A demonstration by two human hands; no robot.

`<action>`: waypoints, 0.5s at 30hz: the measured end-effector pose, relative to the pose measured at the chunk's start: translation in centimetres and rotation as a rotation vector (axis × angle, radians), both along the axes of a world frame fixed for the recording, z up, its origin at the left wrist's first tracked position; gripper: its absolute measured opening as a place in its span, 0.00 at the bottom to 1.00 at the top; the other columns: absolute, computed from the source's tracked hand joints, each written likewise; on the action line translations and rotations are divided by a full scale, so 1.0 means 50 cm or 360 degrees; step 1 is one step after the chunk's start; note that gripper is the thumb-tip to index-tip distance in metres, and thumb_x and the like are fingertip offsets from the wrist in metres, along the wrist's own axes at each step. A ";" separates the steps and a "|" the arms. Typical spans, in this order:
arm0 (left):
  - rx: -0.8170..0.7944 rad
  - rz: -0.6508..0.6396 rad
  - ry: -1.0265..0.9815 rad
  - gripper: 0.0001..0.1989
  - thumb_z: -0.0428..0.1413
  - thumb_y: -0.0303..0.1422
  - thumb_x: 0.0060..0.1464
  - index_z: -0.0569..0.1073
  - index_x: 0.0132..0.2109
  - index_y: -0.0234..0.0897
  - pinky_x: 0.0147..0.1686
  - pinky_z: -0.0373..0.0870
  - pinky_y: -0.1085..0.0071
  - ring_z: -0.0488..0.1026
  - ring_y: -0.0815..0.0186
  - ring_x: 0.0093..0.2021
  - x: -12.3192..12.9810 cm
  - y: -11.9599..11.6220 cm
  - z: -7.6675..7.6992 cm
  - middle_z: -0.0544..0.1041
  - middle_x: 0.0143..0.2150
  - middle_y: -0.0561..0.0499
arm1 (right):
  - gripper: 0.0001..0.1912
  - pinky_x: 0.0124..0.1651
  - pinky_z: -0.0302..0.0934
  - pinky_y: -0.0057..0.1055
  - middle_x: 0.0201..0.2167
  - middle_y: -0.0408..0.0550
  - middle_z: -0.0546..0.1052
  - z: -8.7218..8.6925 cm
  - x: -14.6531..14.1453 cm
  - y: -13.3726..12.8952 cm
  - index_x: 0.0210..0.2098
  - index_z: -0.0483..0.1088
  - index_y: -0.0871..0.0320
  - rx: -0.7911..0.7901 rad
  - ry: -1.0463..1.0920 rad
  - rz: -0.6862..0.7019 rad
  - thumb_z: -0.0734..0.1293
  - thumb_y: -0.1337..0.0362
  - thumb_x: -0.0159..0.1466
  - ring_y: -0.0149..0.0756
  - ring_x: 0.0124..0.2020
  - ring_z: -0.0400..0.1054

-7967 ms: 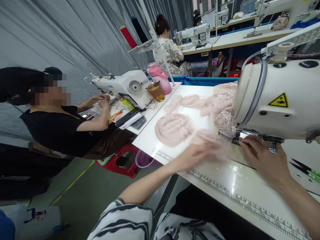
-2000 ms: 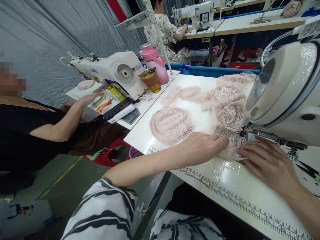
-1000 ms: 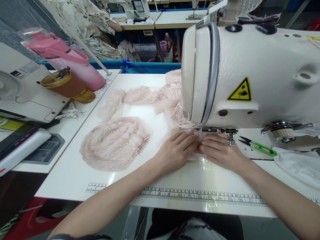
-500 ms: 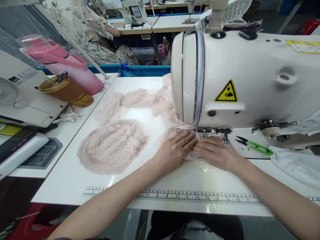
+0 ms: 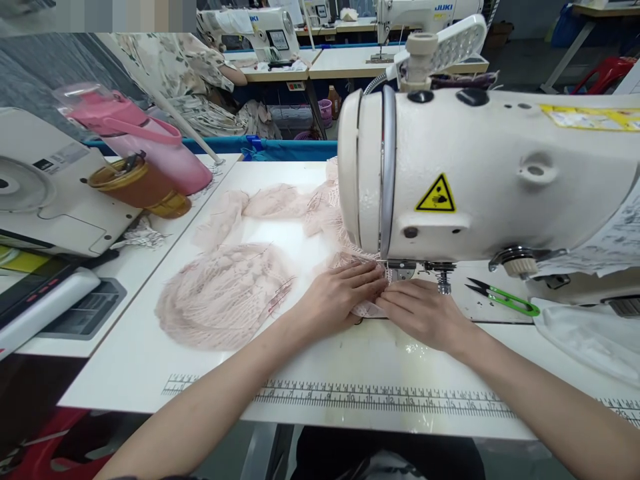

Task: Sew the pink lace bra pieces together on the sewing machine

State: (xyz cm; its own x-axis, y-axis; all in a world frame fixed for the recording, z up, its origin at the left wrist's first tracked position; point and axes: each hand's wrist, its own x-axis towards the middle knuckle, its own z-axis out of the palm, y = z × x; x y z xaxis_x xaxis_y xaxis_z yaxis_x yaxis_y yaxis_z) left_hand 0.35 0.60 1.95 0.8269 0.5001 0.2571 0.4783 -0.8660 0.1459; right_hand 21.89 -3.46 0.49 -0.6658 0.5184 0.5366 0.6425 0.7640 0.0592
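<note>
My left hand (image 5: 341, 293) lies flat on pale pink lace fabric (image 5: 225, 293), its fingers stretched toward the presser-foot area of a white sewing machine (image 5: 475, 180). Close against it, my right hand (image 5: 425, 310) has its fingers pressed together on the lace edge at the left hand's fingertips; its thumb is hidden. A small piece of the lace shows below and between the hands. The rest runs behind the machine head and round to the left, ending in a loose heap. The needle point is hidden by the hands and machine head.
Green-handled thread snips (image 5: 505, 298) lie right of the hands, beside white cloth (image 5: 590, 333). A ruler strip (image 5: 375, 400) runs along the table's front. At left stand a pink bottle (image 5: 150, 140) and a brown cup (image 5: 143, 187). Another person's sleeve (image 5: 195, 60) shows behind.
The view has shifted a little, so the machine sits lower and further left in the picture. Both hands stay at the machine on the lace; less lace shows below them.
</note>
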 end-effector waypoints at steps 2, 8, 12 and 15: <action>-0.0019 0.0006 -0.0011 0.26 0.50 0.22 0.51 0.69 0.59 0.34 0.63 0.62 0.57 0.66 0.61 0.62 0.000 0.003 0.001 0.70 0.60 0.48 | 0.12 0.40 0.64 0.27 0.34 0.43 0.79 -0.005 -0.001 0.001 0.38 0.73 0.56 -0.0058 0.0012 -0.0005 0.61 0.75 0.65 0.31 0.40 0.70; -0.0036 0.0014 -0.0004 0.29 0.50 0.20 0.48 0.70 0.59 0.35 0.63 0.63 0.56 0.65 0.61 0.63 -0.002 0.010 -0.001 0.71 0.60 0.49 | 0.11 0.37 0.64 0.26 0.35 0.44 0.78 -0.023 -0.003 0.006 0.39 0.74 0.55 -0.0065 0.0041 -0.0021 0.61 0.73 0.66 0.32 0.40 0.69; -0.0042 0.0032 0.0004 0.28 0.50 0.21 0.49 0.70 0.59 0.34 0.63 0.63 0.56 0.65 0.59 0.63 -0.001 0.010 -0.002 0.71 0.60 0.47 | 0.11 0.39 0.64 0.26 0.34 0.44 0.78 -0.022 -0.002 0.008 0.39 0.74 0.55 -0.0056 0.0042 -0.0048 0.61 0.73 0.66 0.32 0.41 0.69; -0.0035 0.0046 0.0008 0.26 0.51 0.22 0.51 0.70 0.59 0.33 0.64 0.62 0.56 0.65 0.59 0.63 0.002 0.008 -0.002 0.71 0.60 0.46 | 0.11 0.40 0.63 0.27 0.34 0.44 0.78 -0.019 -0.002 0.008 0.38 0.74 0.55 -0.0073 0.0057 -0.0068 0.61 0.73 0.66 0.32 0.41 0.68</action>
State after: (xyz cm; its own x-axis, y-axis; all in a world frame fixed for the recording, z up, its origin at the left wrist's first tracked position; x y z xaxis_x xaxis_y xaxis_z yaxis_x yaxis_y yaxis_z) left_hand 0.47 1.00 1.87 0.8132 0.5295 0.2414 0.5041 -0.8482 0.1623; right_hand 21.81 -3.07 -0.48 -0.6235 0.5705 0.5346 0.6756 0.7373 0.0011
